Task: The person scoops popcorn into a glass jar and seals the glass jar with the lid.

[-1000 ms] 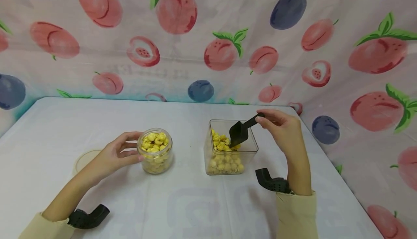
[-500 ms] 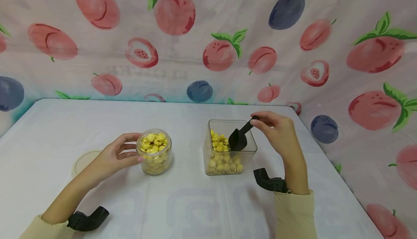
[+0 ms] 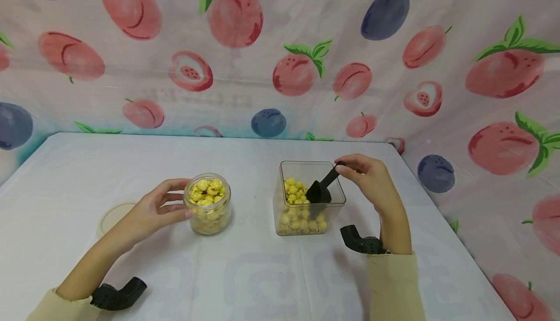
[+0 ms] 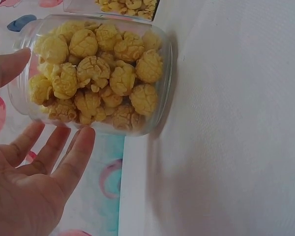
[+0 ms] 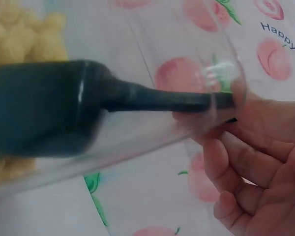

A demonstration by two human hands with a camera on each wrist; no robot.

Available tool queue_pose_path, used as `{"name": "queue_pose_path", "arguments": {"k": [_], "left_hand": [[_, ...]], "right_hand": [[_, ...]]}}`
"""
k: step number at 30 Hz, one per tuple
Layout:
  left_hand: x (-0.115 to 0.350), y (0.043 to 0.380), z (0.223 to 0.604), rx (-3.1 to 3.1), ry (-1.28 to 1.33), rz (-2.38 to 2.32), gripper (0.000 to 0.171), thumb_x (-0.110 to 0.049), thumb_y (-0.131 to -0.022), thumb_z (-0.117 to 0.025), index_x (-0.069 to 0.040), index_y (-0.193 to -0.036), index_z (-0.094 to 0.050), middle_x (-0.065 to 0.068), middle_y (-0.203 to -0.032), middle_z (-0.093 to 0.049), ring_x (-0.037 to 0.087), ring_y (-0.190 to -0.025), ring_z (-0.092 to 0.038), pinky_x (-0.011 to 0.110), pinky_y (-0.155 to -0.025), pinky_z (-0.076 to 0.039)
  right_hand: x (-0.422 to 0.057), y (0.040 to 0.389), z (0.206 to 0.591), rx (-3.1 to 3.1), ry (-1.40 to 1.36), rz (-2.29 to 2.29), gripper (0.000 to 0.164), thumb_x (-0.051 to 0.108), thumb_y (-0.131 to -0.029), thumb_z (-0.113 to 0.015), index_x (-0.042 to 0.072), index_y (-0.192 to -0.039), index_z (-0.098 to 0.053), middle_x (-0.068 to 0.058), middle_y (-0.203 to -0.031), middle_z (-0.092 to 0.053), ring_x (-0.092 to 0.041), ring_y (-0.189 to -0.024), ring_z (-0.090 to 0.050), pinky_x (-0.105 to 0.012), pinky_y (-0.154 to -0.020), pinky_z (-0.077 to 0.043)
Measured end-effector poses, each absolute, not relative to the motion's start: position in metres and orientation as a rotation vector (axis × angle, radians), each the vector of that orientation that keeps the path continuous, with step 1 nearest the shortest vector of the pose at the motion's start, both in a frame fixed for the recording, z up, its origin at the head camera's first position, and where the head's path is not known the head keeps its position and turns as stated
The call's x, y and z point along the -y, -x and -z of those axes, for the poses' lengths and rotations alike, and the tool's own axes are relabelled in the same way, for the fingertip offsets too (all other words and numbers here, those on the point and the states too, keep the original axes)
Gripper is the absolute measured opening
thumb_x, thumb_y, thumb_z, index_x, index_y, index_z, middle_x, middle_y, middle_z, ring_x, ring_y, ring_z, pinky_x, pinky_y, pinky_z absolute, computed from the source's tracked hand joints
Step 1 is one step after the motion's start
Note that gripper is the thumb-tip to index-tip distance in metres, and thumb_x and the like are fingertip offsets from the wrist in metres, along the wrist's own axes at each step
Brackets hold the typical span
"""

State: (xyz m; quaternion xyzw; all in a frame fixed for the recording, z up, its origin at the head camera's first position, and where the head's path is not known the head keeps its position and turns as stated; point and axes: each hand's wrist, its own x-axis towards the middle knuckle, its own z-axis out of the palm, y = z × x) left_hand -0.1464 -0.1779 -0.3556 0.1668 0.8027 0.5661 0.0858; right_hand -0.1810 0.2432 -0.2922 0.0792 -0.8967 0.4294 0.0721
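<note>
A round clear jar (image 3: 208, 219) full of yellow popcorn stands on the table. My left hand (image 3: 159, 206) holds its left side, the thumb across from the fingertips, as the left wrist view shows around the jar (image 4: 160, 113). A square clear container (image 3: 280, 214), partly filled with popcorn (image 3: 296, 192), stands to the right. Between thumb and fingers my right hand (image 3: 365, 177) pinches the handle end of a black scoop (image 3: 319, 193). The scoop's head is down inside the container, among the popcorn. In the right wrist view the scoop (image 5: 44, 108) shows through the clear wall.
A pale round lid (image 3: 114, 218) lies on the table behind the left forearm, partly hidden by it. White cloth covers the table (image 3: 253, 282). A fruit-print curtain (image 3: 245, 87) hangs along the back and right edges.
My right hand has moved left and a little lower. The scoop has gone deeper into the square container, and popcorn there has shifted. The left hand and jar have stayed in place.
</note>
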Motion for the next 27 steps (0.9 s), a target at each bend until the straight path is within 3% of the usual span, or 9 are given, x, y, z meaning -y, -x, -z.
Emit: {"name": "queue_pose_path", "arguments": {"k": [3, 10, 22, 27], "left_hand": [[0.178, 0.145, 0.355, -2.383, -0.492, -1.694, 0.059, -0.015, -0.088, -0.065, -0.009, -0.138, -0.035, 0.017, -0.135, -0.039, -0.003, -0.105, -0.052, 0.012, -0.086, -0.048], [0.177, 0.143, 0.355, -2.392, -0.491, -1.689, 0.059, -0.015, -0.088, -0.065, -0.008, -0.138, -0.035, 0.017, -0.135, -0.039, -0.003, -0.105, -0.052, 0.012, -0.086, -0.048], [0.176, 0.144, 0.356, -2.383, -0.483, -1.697, 0.059, -0.015, -0.088, -0.065, -0.009, -0.138, -0.035, 0.016, -0.134, -0.039, -0.002, -0.105, -0.052, 0.013, -0.086, -0.048], [0.176, 0.144, 0.357, -2.380, -0.487, -1.701, 0.059, -0.015, -0.088, -0.065, -0.009, -0.138, -0.035, 0.016, -0.134, -0.040, -0.002, -0.105, -0.052, 0.013, -0.086, -0.049]], "right_hand": [[-0.246, 0.180, 0.291, 2.730, -0.214, -1.325, 0.031, 0.028, -0.088, -0.065, 0.008, -0.111, -0.066, 0.009, -0.093, -0.065, -0.010, -0.087, -0.055, -0.022, -0.073, -0.046], [-0.244, 0.178, 0.288, 2.864, -0.168, -1.241, 0.034, 0.030, -0.089, -0.063, 0.007, -0.114, -0.065, -0.011, -0.099, -0.063, -0.021, -0.091, -0.050, -0.029, -0.073, -0.042], [-0.248, 0.174, 0.283, 2.910, -0.193, -1.243, 0.046, 0.036, -0.090, -0.060, 0.010, -0.128, -0.056, -0.013, -0.115, -0.062, -0.026, -0.102, -0.055, -0.032, -0.082, -0.045], [-0.241, 0.170, 0.277, 2.818, -0.201, -1.268, 0.046, 0.034, -0.090, -0.060, 0.009, -0.128, -0.055, -0.013, -0.125, -0.057, -0.028, -0.109, -0.054, -0.040, -0.089, -0.047]]}}
